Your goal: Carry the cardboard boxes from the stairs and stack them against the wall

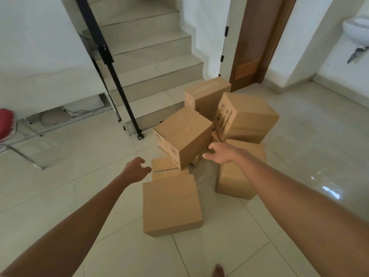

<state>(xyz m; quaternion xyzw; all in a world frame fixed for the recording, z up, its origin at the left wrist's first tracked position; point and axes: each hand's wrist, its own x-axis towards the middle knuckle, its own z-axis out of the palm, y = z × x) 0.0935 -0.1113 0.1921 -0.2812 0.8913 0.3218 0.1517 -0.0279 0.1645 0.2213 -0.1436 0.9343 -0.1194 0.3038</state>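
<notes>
Several brown cardboard boxes lie in a loose heap on the tiled floor at the foot of the stairs (151,62). A tilted box with black print (182,136) sits on top in the middle. Both my arms reach toward it. My left hand (136,169) hovers just left of it with fingers loosely curled, holding nothing. My right hand (218,152) is at its right side with fingers spread, near or touching the edge. The nearest box (171,206) lies flat on the floor. Another printed box (245,116) leans at the right, and one box (207,94) stands at the back.
A black stair railing (111,64) runs down to a post by the lowest step. A brown wooden door (257,41) stands behind the heap. A white basin (355,31) hangs at far right, a red object (6,122) at far left. My bare foot (218,270) shows at the bottom.
</notes>
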